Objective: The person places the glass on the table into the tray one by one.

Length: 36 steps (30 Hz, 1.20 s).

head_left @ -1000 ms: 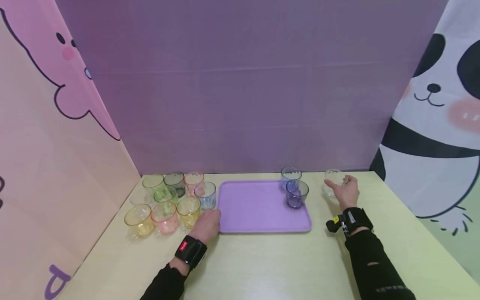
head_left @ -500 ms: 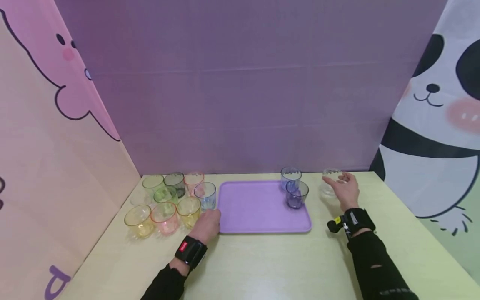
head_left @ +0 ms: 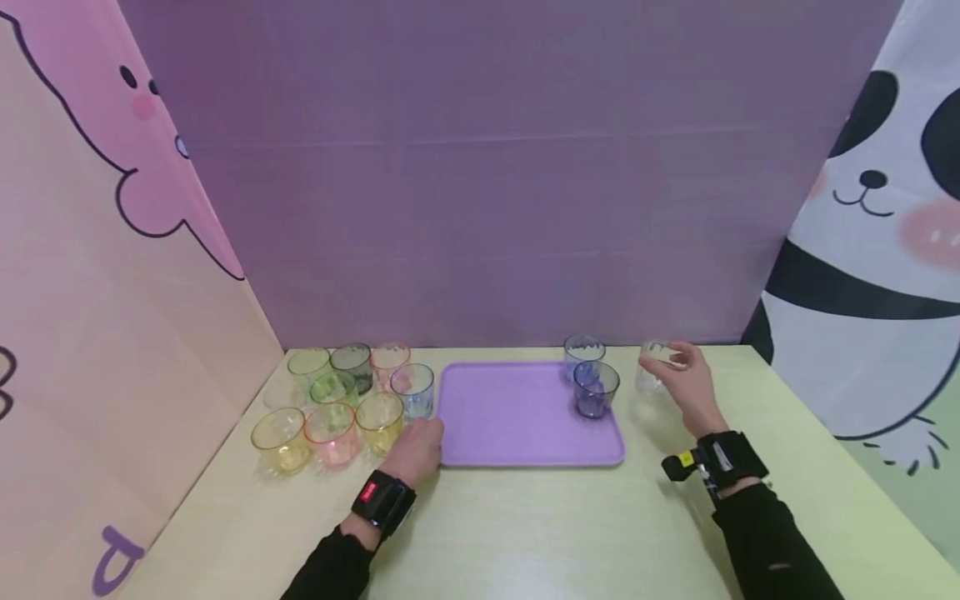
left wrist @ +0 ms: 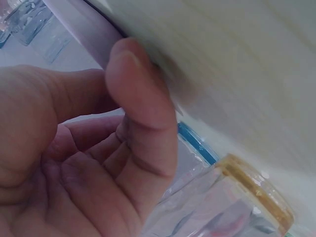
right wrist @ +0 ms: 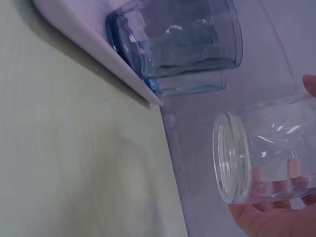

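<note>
- I watch from far off, and the right hand (head_left: pixel 688 383) has a clear cup (head_left: pixel 649 377). The thumb and fingers bend around its sides, spread just as wide as the cup, so I think it can't slip out.
- In the right wrist view, the bottom of the clear cup faces the table (head_left: pixel 510 533) and looks lifted off it. The cup is a bit past the right end of the tray, near it but not on it. Its mouth seems to point up, maybe so it can stand well.
- The left hand (head_left: pixel 415 452) is at the tray's front left corner. The thumb and a bent finger pinch the edge of the tray (head_left: pixel 495 425), with almost no gap between them. I guess that is to stop the tray from sliding.
- Two cups stand at the right end of the tray: a dark cup (head_left: pixel 592 404) in front and a pale blue cup (head_left: pixel 577 350) behind. I can't tell if they touch. They sit to one side, so the rest of the tray has room.
- Left of the tray is a big bunch of colored cups, all standing up close together, maybe to save space. A yellow cup (head_left: pixel 381 435) is right by the left hand, and a bright blue cup (head_left: pixel 417 406) is just behind it.
- A purple wall (head_left: pixel 480 183) is at the back, behind the table.
</note>
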Each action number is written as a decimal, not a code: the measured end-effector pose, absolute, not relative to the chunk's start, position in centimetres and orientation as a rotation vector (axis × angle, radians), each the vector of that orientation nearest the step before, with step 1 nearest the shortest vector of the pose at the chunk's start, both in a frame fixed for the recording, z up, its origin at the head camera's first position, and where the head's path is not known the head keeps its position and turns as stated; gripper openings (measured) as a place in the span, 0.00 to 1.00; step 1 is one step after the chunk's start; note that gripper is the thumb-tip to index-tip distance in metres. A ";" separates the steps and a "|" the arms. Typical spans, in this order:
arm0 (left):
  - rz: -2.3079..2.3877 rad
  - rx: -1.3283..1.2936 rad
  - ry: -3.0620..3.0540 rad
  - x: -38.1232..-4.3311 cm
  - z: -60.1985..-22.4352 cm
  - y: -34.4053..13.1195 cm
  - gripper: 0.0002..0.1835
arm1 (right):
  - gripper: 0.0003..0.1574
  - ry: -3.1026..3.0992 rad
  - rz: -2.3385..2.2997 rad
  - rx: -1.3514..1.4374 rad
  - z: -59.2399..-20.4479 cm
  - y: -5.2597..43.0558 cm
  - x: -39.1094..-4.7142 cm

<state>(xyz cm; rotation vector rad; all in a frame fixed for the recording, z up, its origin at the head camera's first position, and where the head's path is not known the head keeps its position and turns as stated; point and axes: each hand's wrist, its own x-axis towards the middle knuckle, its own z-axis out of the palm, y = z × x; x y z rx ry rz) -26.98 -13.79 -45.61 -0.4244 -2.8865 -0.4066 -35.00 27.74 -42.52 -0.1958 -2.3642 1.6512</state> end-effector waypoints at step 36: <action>-0.419 -0.420 -2.891 -26.6 -45.0 -13.6 0.06 | 0.46 -2.472 1.789 0.320 -41.9 25.2 -29.6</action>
